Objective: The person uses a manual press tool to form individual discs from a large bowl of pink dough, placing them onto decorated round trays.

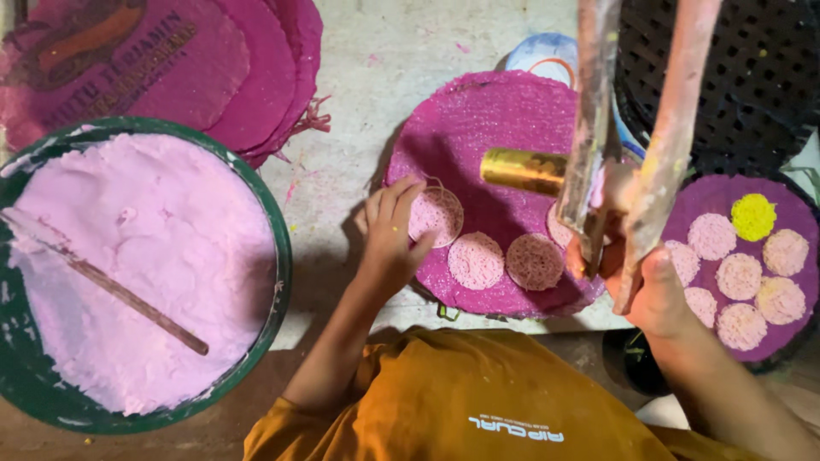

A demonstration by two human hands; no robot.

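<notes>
Looking down, head view: pale, paint-flecked concrete slab (pixel 359 162) under everything, brown floor along the bottom edge.
Left hand (pixel 391 229): fingers curled down on a thin pink disc (pixel 436 215), pinching its edge at the left side of the magenta mat (pixel 487 128).
Right hand (pixel 636 265): wrapped tight around a press (pixel 598 128) with two paint-smeared handles that rise out of the top of the view; a gold cylinder (pixel 523 170) sticks out sideways over the mat.
Discs on mat: two more lie just beside the held one, along the mat's near edge; a fourth peeks from behind the press.
Second mat (pixel 790 209): purple, far right, carrying a cluster of pink discs and one yellow disc (pixel 753 217).
Tub (pixel 278 256): green rim, full of pale pink paste, a stick (pixel 128 299) lying slanted across it.
Stack (pixel 256 77): magenta mats top left; the top one shows faded printing and an orange shape, too blurred to make out.
Crate (pixel 752 68): black lattice, top right.
Sleeve (pixel 478 393): mustard-orange shirt with a small white mark.
</notes>
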